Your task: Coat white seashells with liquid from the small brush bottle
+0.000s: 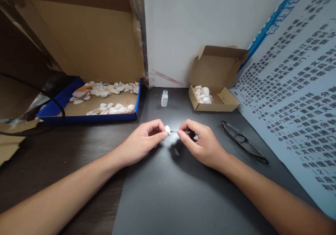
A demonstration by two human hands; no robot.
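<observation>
Between the thumb and fingers of my left hand (149,137) is a small white shell (167,130), its pale face turned up. My right hand (201,140) pinches a thin brush applicator (173,132) with a dark cap (193,134), partly hidden by the fingers. The applicator's dark tip points left at the shell, very close to it; whether they touch I cannot tell. Beyond both hands stands a small clear bottle (164,99) with a white label, upright and uncapped.
To the left, a blue-edged cardboard box (86,118) holds many shells (118,88). A smaller open box (217,107) with shells (202,94) sits at the back right. Eyeglasses (244,142) lie right of my hand on the grey mat (162,193). A black cable (59,104) hangs at left.
</observation>
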